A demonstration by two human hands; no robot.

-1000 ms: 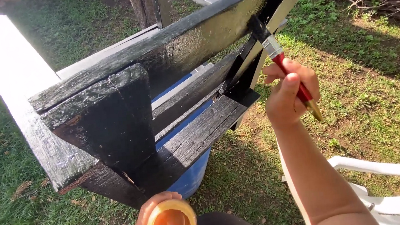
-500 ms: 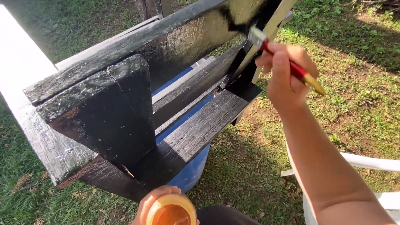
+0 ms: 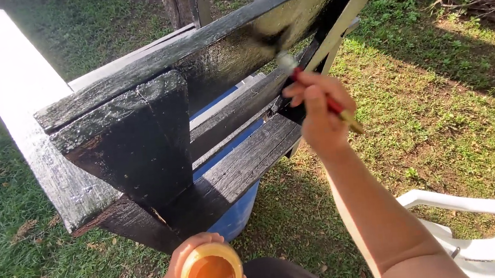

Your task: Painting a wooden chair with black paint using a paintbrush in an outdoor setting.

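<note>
One container in view: a small round tin (image 3: 210,277), gold-yellow rim, open top showing an orange-brown inside, at the bottom edge of the head view, cupped from below by the left hand (image 3: 179,277). A blue barrel (image 3: 235,214) stands on the grass under the black-painted wooden frame, mostly hidden by the planks. No labels, signs or screens visible.

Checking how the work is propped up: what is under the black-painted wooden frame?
A blue barrel shows beneath the black wooden frame, on grass. The planks hide most of the barrel.
</note>
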